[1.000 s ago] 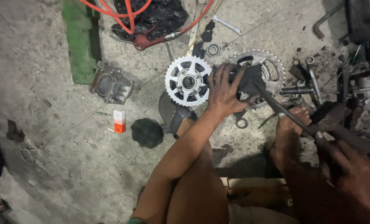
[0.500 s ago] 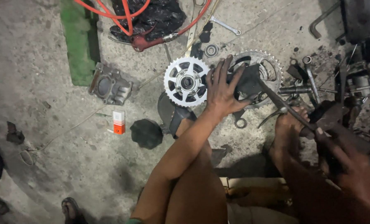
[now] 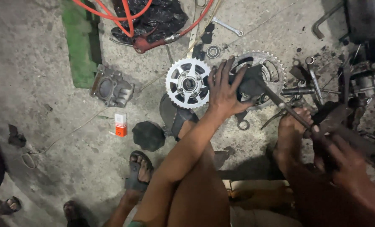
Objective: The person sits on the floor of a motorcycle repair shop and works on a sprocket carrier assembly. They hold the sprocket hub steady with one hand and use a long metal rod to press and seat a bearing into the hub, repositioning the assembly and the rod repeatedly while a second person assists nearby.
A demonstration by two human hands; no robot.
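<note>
Concrete floor (image 3: 48,50), gritty and oil-stained, seen from above. Person seated low, bare knees in the lower middle of the view.

Left hand (image 3: 225,90): fingers spread wide, palm flat, pressing down on a dark part (image 3: 251,86) that sits on the larger sprocket (image 3: 271,69). Not gripping anything, just bearing down.

Right hand (image 3: 343,162): fingers curled tight round the dark handle (image 3: 347,134) of a long tool, near the floor's right edge. The tool's metal shaft (image 3: 286,107) runs up-left from the hand to the dark part under the left palm.

A foot (image 3: 290,124) rests just under the shaft, toes close to it.

Smaller sprocket with hub (image 3: 188,83) lies just left of the left hand, teeth close to the fingers, flat on the floor. A bearing ring (image 3: 213,51) above it.

Further left: grey engine cylinder block (image 3: 111,88), beside a green board (image 3: 81,42). Small orange-and-white box (image 3: 120,124) below the block; black round cap (image 3: 148,135) to its right. Red hose (image 3: 124,17) over a black plastic bag (image 3: 153,14) at the top edge. Ring spanner (image 3: 242,122) under the left wrist. A sandalled foot (image 3: 138,170) near the bottom edge.
</note>
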